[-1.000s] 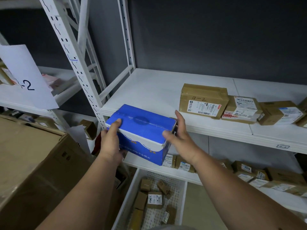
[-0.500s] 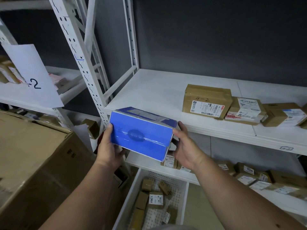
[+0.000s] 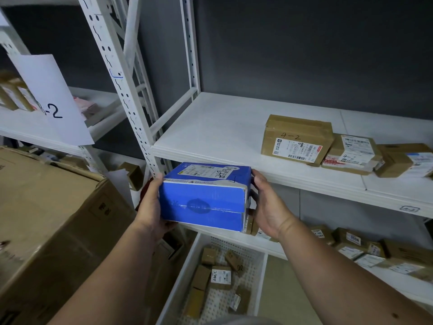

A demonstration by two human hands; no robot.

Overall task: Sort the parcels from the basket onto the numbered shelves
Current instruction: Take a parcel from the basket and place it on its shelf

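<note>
I hold a blue parcel box [image 3: 203, 202] in the air, just below the front edge of the white shelf [image 3: 210, 130]. My left hand [image 3: 151, 207] grips its left end and my right hand [image 3: 267, 207] grips its right end. The box's top face carries a shipping label with handwriting. Below it stands the white perforated basket [image 3: 261, 273] with several small brown parcels. On the shelf to the right lies a brown parcel marked 4-2 [image 3: 296, 139], with two more beside it.
A large cardboard carton [image 3: 51, 219] fills the lower left. A white perforated upright [image 3: 124, 90] rises beside the blue box. A paper sign ending in -2 [image 3: 51, 102] hangs on the left rack. The lower shelf [image 3: 351, 249] holds several labelled parcels.
The blue box has been rolled in my hands, bringing the labelled face round to the top. Both hands shifted their hold on its ends.
</note>
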